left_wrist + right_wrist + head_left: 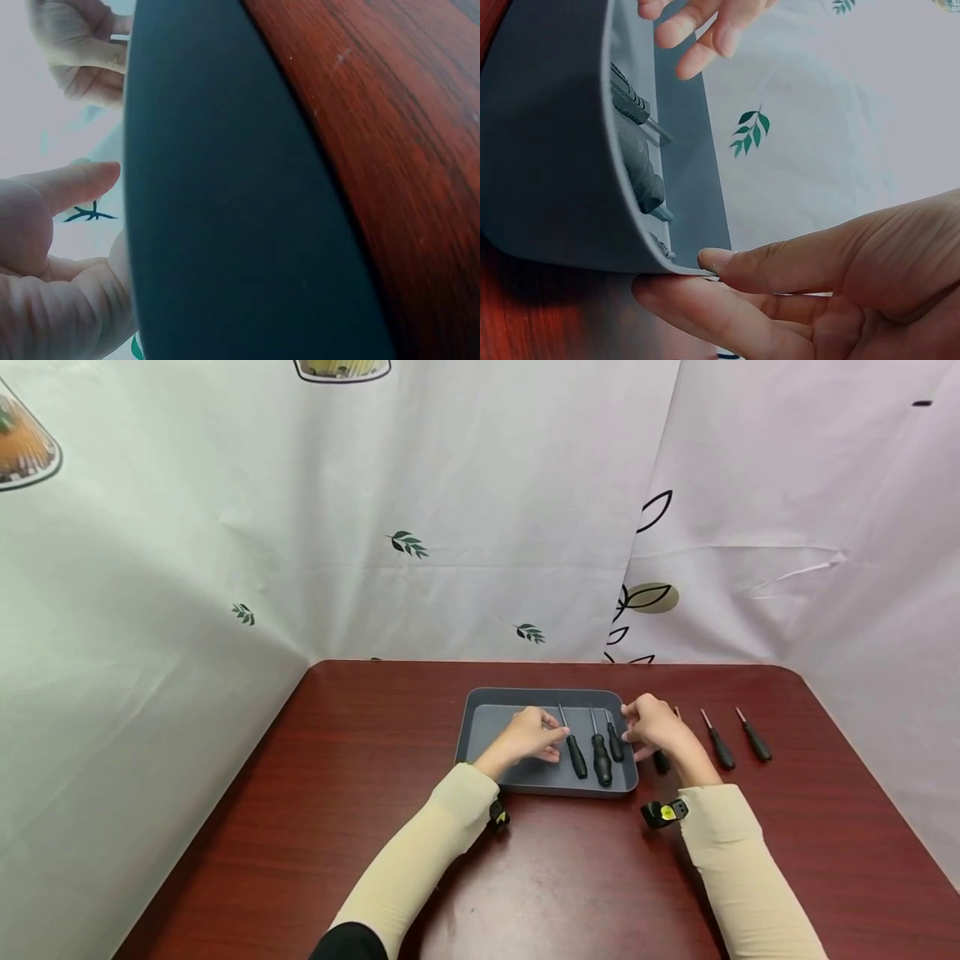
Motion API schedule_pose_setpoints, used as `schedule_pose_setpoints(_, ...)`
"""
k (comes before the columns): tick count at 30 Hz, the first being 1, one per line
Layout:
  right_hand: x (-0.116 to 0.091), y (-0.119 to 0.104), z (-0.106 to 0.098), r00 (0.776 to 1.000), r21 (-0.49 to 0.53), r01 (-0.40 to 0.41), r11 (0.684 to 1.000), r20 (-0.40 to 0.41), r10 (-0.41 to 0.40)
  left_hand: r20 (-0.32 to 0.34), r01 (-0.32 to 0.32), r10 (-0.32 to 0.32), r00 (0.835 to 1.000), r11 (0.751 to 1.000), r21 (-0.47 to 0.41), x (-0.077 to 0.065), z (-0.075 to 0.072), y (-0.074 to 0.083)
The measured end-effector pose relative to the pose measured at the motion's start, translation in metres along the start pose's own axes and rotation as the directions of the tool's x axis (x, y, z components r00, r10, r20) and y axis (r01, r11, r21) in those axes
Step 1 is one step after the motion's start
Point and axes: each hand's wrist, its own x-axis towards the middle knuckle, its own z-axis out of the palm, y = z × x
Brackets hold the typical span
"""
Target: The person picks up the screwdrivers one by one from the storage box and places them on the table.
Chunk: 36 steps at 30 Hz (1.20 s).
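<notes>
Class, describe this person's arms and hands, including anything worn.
The left sleeve and right sleeve are cream, the left meeting black fabric toward the elbow. The left wrist camera and right wrist camera are black with yellow markings. The left hand and right hand are ungloved.

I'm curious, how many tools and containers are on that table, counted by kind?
Screwdrivers in the tray: 3
Loose screwdrivers to the right of the tray: 3, one partly hidden by the right hand
Trays: 1
Total: 7
</notes>
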Motion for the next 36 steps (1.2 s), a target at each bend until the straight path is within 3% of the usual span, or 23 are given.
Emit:
schedule_pose_setpoints(9, -0.002, -0.002, 0.000, 1.000, -0.015, 0.003, 1.000, -0.001, -0.003, -0.028, 0.001, 0.002, 1.000, 0.993, 0.121, 0.003, 0.012, 0.004)
schedule_pose_setpoints(15, -0.002, -0.001, 0.001, 1.000, -0.012, 0.005, 1.000, -0.004, -0.005, -0.068, -0.013, 0.030, 0.997, 0.971, 0.241, 0.007, 0.018, 0.002)
schedule_pose_setpoints(22, 0.001, -0.001, 0.004, 1.000, -0.055, -0.009, 0.998, -0.008, 0.008, -0.090, -0.018, 0.063, 0.994, 0.902, 0.430, 0.007, 0.023, 0.003)
schedule_pose_setpoints(31, 0.003, -0.003, 0.004, 1.000, -0.112, -0.022, 0.994, -0.005, 0.022, -0.137, 0.066, 0.013, 0.990, 0.829, 0.556, 0.016, 0.031, 0.003)
schedule_pose_setpoints(36, 0.003, -0.003, 0.005, 1.000, -0.139, -0.024, 0.990, -0.011, 0.023, -0.163, 0.105, -0.014, 0.987, 0.817, 0.566, 0.019, 0.036, 0.003)
